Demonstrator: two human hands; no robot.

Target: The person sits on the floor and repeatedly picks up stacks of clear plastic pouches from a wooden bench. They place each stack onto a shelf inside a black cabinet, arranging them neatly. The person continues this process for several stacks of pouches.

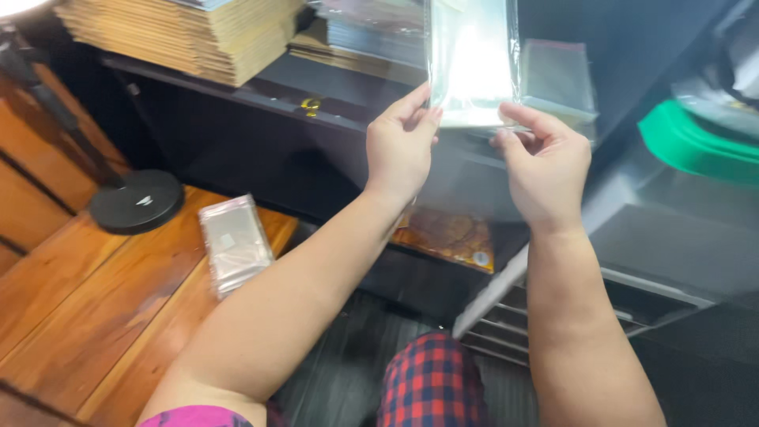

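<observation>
I hold a clear, shiny plastic sleeve bag [473, 59] upright in front of me, above a dark shelf. My left hand [402, 146] pinches its lower left corner with thumb and fingers. My right hand [544, 162] pinches the lower right edge. The bag reflects bright light and its top runs out of view. Whether anything is inside it I cannot tell.
A stack of brown cardboard envelopes [186, 32] and piles of clear bags [371, 32] sit on the dark shelf. A packet of clear sleeves [235, 243] lies on the wooden floor beside a round black stand base [136, 201]. A green lid [696, 146] is at right.
</observation>
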